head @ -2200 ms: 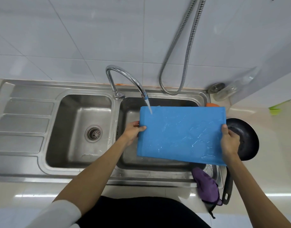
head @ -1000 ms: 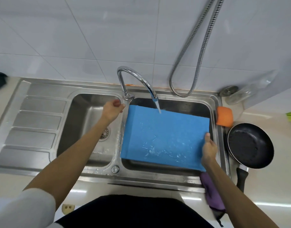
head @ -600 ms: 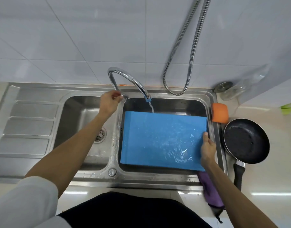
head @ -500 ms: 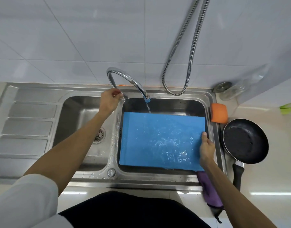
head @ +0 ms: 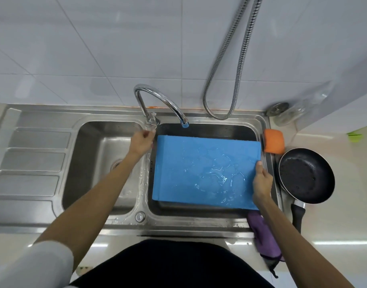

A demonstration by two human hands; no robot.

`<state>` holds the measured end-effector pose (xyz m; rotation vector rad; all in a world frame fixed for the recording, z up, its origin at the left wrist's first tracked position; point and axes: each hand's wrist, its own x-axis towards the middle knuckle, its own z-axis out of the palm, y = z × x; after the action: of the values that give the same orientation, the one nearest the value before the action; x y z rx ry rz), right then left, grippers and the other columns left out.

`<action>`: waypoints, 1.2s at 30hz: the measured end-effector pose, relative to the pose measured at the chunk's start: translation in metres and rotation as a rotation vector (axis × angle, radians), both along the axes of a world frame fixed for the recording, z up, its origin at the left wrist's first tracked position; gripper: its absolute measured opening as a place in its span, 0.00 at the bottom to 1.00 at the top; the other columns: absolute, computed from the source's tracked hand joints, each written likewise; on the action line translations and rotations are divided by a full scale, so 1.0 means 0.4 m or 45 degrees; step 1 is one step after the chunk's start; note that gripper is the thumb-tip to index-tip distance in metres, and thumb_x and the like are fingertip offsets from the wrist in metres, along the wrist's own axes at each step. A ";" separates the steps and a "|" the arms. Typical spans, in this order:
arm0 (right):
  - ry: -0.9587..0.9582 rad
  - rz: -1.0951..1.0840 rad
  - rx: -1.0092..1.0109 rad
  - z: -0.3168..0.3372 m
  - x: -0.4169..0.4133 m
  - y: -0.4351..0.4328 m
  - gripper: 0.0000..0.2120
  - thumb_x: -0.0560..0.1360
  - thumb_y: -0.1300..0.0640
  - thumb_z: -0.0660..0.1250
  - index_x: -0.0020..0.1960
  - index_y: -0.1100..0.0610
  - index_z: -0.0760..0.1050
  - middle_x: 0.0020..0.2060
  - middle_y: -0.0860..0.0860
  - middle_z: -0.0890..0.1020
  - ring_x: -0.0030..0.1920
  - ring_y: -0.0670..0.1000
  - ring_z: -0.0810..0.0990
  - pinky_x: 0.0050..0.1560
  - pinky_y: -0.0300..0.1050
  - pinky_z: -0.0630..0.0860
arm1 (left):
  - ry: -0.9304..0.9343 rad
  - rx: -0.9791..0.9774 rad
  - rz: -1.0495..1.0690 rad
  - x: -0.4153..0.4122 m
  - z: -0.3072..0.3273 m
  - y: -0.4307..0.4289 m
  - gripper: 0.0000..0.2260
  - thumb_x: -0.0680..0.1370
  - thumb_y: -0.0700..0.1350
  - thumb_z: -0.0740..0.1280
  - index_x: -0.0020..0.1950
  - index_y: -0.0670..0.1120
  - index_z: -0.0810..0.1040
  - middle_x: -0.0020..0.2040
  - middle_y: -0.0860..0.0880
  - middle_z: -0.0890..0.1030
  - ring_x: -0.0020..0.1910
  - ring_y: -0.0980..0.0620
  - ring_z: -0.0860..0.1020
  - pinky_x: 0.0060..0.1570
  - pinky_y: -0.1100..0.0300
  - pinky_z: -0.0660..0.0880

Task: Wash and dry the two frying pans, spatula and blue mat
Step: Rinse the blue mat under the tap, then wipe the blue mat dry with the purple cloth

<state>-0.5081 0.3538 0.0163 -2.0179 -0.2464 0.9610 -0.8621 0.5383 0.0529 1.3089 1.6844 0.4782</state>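
Left hand [head: 140, 142], blurred so its grip can't be told, has come off the tap [head: 157, 98] handle; the stream has stopped. Right hand [head: 261, 183] still grips the wet blue mat [head: 203, 169] over the right basin. A frying pan [head: 306, 175] sits on the bench [head: 348, 204] beside it.

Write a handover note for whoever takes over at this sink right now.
Left hand: blurred just below the chrome tap's handle, grip unclear.
Right hand: grips the wet blue rectangular mat by its right edge, over the right basin.
Black round frying pan: on the counter.
No water shows at the spout.
Left: dry the mat; second pan and spatula not in view.
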 end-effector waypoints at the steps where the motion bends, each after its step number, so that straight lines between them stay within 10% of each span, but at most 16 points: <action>1: 0.013 -0.006 0.005 0.004 -0.002 -0.002 0.21 0.81 0.39 0.62 0.46 0.55 0.82 0.47 0.48 0.85 0.52 0.53 0.83 0.60 0.52 0.78 | -0.028 -0.071 0.001 -0.010 -0.011 -0.040 0.15 0.83 0.53 0.62 0.55 0.42 0.79 0.49 0.41 0.83 0.45 0.43 0.83 0.52 0.45 0.81; 5: 0.058 -0.015 0.009 0.020 -0.011 -0.009 0.19 0.83 0.42 0.61 0.44 0.55 0.80 0.47 0.49 0.84 0.50 0.51 0.80 0.55 0.47 0.76 | -0.236 -0.241 -0.051 -0.046 -0.029 -0.178 0.21 0.81 0.54 0.66 0.71 0.48 0.69 0.56 0.47 0.81 0.52 0.50 0.81 0.48 0.56 0.80; 11: 0.177 0.086 0.003 0.032 -0.032 -0.029 0.18 0.84 0.43 0.60 0.51 0.55 0.81 0.49 0.47 0.84 0.47 0.45 0.81 0.48 0.43 0.77 | -0.526 -0.305 0.159 -0.059 -0.013 -0.263 0.11 0.80 0.50 0.68 0.60 0.47 0.78 0.55 0.47 0.85 0.51 0.51 0.84 0.48 0.56 0.81; 19: 0.267 0.213 0.035 -0.003 -0.077 -0.066 0.13 0.83 0.48 0.65 0.53 0.57 0.81 0.55 0.55 0.85 0.60 0.58 0.83 0.65 0.59 0.77 | -0.748 -0.330 0.325 -0.111 0.013 -0.323 0.20 0.78 0.53 0.70 0.63 0.41 0.78 0.55 0.44 0.85 0.52 0.42 0.84 0.48 0.49 0.82; 22: 0.275 0.440 0.028 0.014 -0.080 -0.090 0.10 0.84 0.52 0.63 0.59 0.56 0.79 0.56 0.54 0.84 0.57 0.54 0.83 0.53 0.46 0.81 | -0.729 -0.204 0.378 -0.118 0.036 -0.330 0.16 0.78 0.51 0.71 0.59 0.40 0.79 0.51 0.44 0.86 0.46 0.46 0.85 0.41 0.53 0.82; 31: -1.059 1.039 -0.299 0.022 -0.030 -0.373 0.20 0.75 0.59 0.73 0.66 0.59 0.76 0.58 0.63 0.79 0.58 0.67 0.77 0.59 0.60 0.76 | -0.674 -0.006 0.453 -0.213 0.101 -0.317 0.07 0.79 0.48 0.70 0.51 0.45 0.80 0.44 0.49 0.87 0.39 0.53 0.85 0.36 0.58 0.82; 36: -1.240 1.173 -0.553 -0.020 -0.048 -0.513 0.26 0.71 0.55 0.76 0.66 0.54 0.72 0.65 0.65 0.73 0.64 0.71 0.71 0.63 0.70 0.70 | -0.611 0.027 0.522 -0.316 0.112 -0.323 0.10 0.78 0.52 0.71 0.51 0.46 0.79 0.46 0.50 0.86 0.42 0.52 0.85 0.41 0.55 0.83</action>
<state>-0.5272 0.1488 0.0083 -2.6882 -1.7225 0.4322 -0.9887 0.4090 0.0976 0.7709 1.5295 0.9686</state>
